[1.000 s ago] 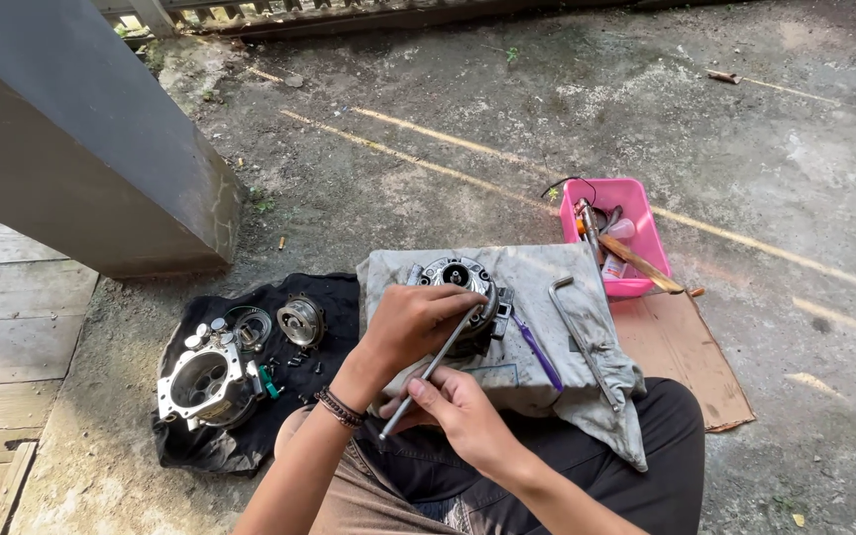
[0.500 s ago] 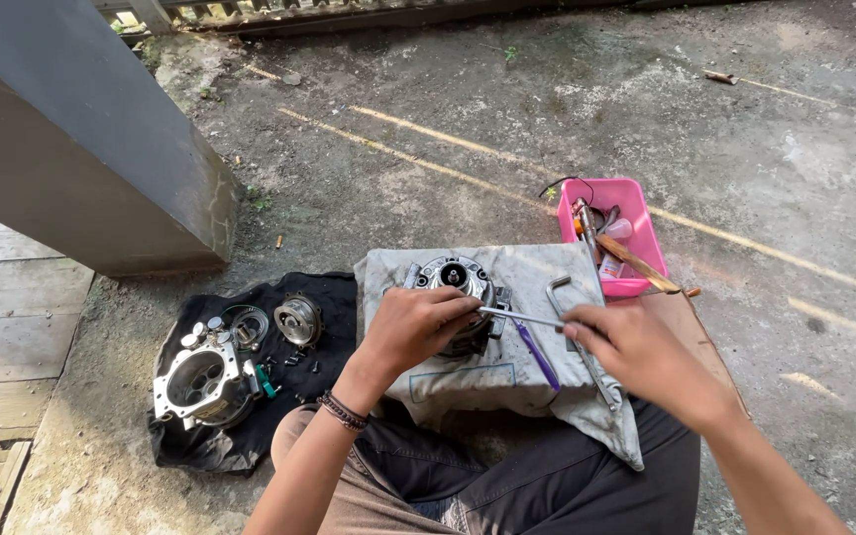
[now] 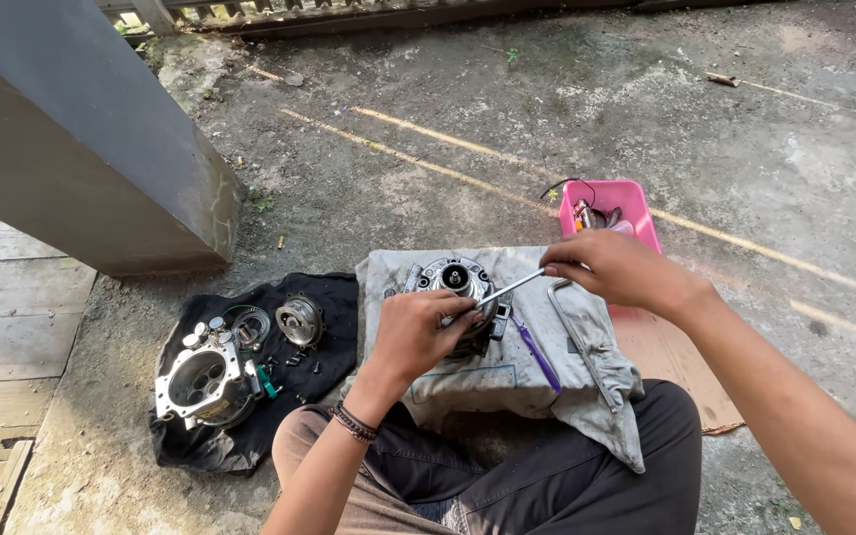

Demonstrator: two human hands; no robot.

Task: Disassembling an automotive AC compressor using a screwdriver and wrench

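Observation:
My left hand (image 3: 418, 335) grips a round metal engine part (image 3: 453, 280) that rests on a grey cloth (image 3: 547, 362) over my lap. My right hand (image 3: 618, 267) holds the far end of a thin silver rod-like tool (image 3: 509, 288), whose tip meets the part beside my left fingers. A purple-handled tool (image 3: 535, 354) lies on the cloth just right of the part.
A black cloth (image 3: 240, 446) at the left carries a metal housing (image 3: 198, 381), a round cover (image 3: 299, 319) and small loose pieces. A pink tray (image 3: 636, 203) of tools sits behind my right hand, on brown cardboard (image 3: 671, 362). A grey pillar (image 3: 81, 149) stands at the upper left.
My right hand moved from near my lap up and to the right, toward the pink tray, carrying the silver tool's end. The left hand stayed on the metal part.

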